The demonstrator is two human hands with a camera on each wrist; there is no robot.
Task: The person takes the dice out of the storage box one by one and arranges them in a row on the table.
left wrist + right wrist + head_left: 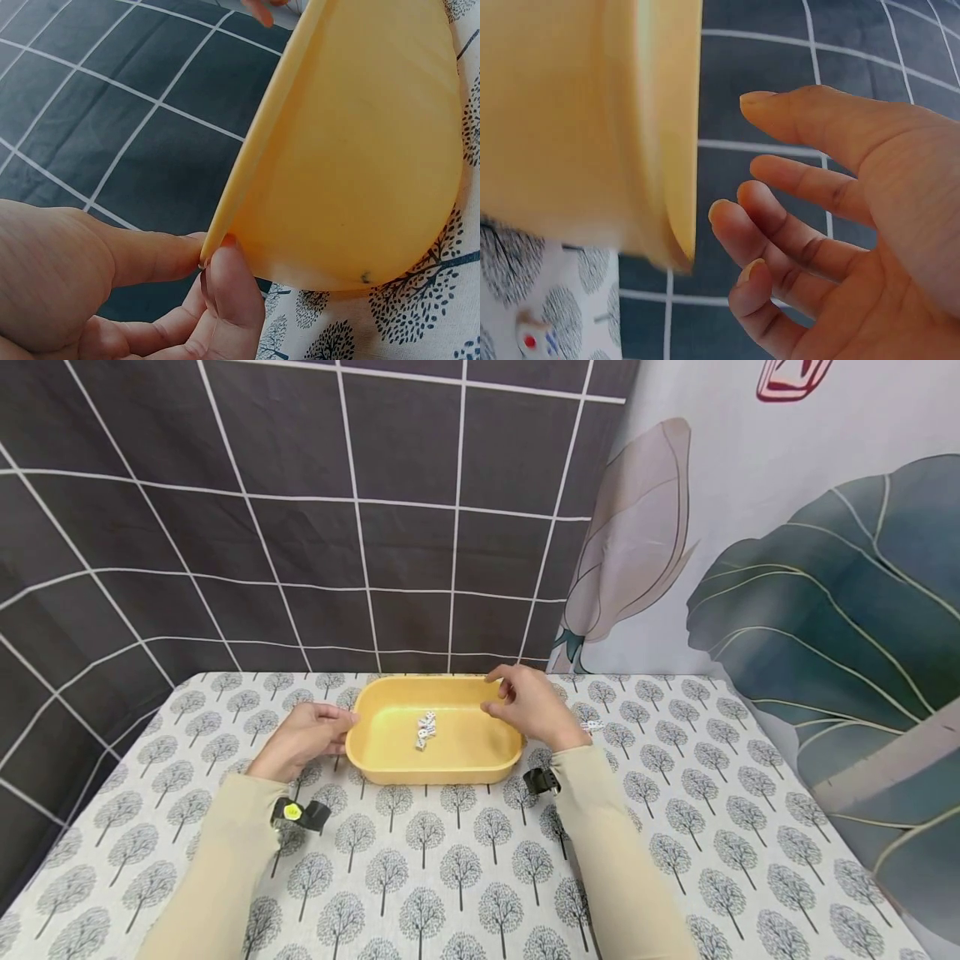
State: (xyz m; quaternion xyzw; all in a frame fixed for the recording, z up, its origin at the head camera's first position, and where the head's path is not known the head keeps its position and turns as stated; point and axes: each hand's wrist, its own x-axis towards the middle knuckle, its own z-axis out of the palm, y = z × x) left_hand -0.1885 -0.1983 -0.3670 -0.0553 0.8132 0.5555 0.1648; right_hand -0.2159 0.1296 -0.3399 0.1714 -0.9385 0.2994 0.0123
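A yellow oval-cornered basin [435, 774] stands on the patterned cloth, with a small cluster of white dice [425, 727] on its floor. At its left end my left hand [311, 735] pinches the rim between thumb and finger, as the left wrist view shows around the basin's edge [251, 157]. My right hand [534, 706] hovers over the right end of the basin, fingers loosely bent and holding nothing. In the right wrist view those fingers [799, 124] are apart from the rim [676, 150].
Some white dice [592, 725] lie on the cloth right of the basin, partly behind the right wrist; one die [534, 341] shows red and blue dots. The table [457, 860] has a tree-print cloth. A dark gridded curtain [405, 552] hangs behind it.
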